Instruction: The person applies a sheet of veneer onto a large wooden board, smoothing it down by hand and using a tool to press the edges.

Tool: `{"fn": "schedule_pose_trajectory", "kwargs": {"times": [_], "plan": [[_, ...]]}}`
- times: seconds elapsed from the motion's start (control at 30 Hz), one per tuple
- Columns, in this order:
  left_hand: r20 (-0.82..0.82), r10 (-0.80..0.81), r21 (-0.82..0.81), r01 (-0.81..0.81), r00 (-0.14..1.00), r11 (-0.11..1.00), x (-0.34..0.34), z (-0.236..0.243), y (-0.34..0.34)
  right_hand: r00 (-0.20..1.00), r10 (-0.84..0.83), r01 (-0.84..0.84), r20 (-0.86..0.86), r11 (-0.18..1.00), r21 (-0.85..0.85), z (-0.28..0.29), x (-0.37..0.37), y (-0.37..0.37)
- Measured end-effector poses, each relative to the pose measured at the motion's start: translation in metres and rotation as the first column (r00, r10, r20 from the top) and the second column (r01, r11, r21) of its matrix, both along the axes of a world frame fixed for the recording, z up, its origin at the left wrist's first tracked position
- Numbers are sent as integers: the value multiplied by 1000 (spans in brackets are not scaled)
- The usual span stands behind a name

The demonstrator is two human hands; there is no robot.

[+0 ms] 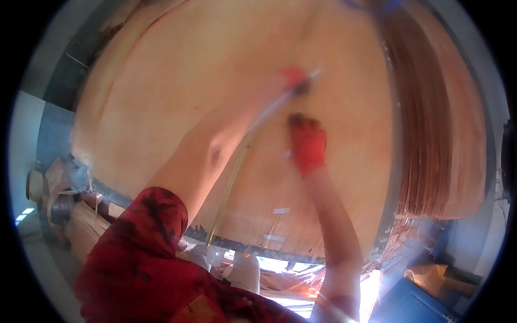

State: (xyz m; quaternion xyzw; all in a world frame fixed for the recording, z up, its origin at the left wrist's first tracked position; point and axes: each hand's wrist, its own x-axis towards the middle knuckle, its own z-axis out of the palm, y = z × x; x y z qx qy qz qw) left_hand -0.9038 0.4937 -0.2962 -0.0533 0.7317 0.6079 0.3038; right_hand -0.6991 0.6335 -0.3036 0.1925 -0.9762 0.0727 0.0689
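A large sheet of light wood veneer [161, 124] lies on the table under both my hands. My left hand [295, 79], in a red glove with dark fingers, is stretched far out over the sheet and smeared by motion. A thin pale strip [267, 112] passes through its grip and sticks out on both sides. My right hand [308, 142], in a similar glove, is closer to me with its fingers curled. A small white bit shows beside it, but what it grips is hidden. Left of it a yellow measuring tape [230, 183] runs lengthwise across the sheet.
At the right stands a tall stack of brown veneer sheets [425, 124]. Two small white labels [274, 237] sit near the sheet's front edge. Veneer scraps [86, 226] lie at the lower left. A blue box [412, 304] and an orange-yellow bag [428, 277] are at the lower right.
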Motion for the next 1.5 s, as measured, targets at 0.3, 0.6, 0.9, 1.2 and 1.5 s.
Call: {"fn": "schedule_pose_trajectory", "kwargs": {"times": [0.3,0.6,0.9,1.2,1.5], "plan": [[-27,24,-6,-24,999,1000,14,14,-4,979,-76,-30,-190,866,-499,-4,-119,37],[25,-129,71,127,991,989,19,17,-37,995,104,-104,6,990,92,-8,-165,23],[31,-49,-70,51,998,996,52,47,-38,994,81,-95,80,975,199,1,-162,23],[-273,-499,-802,91,823,590,41,46,-72,996,55,-70,69,967,244,-5,-160,7],[-284,-60,-295,-27,957,955,86,123,-108,955,-121,271,271,730,-627,43,-92,68]]}}
